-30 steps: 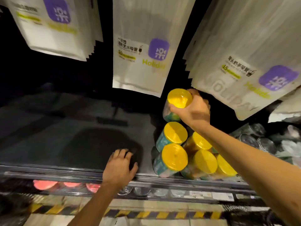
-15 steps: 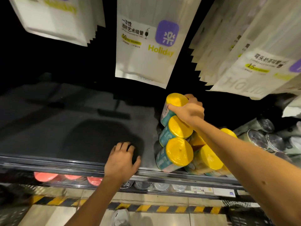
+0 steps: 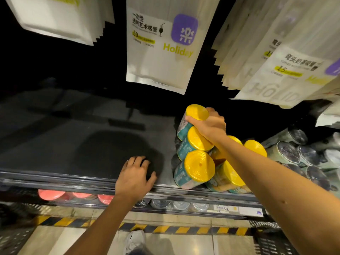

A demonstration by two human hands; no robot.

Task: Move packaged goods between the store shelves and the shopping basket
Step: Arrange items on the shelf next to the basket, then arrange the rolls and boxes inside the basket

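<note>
Head view: right hand (image 3: pixel 209 126) gripped the top yellow-lidded canister (image 3: pixel 196 112), fingers curled round its side just under the lid; left hand (image 3: pixel 134 179) rested palm down on the shelf (image 3: pixel 73 144) front edge, relaxed, holding nothing. That canister sat atop a stack of like canisters (image 3: pixel 199 168) lying on their sides, right of the left hand, under hanging white pouches (image 3: pixel 160 52).

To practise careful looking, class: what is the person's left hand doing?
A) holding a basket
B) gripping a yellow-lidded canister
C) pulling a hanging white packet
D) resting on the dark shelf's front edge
D: the left hand rests on the shelf edge, holding nothing; the right hand grips the top yellow-lidded canister.
</note>
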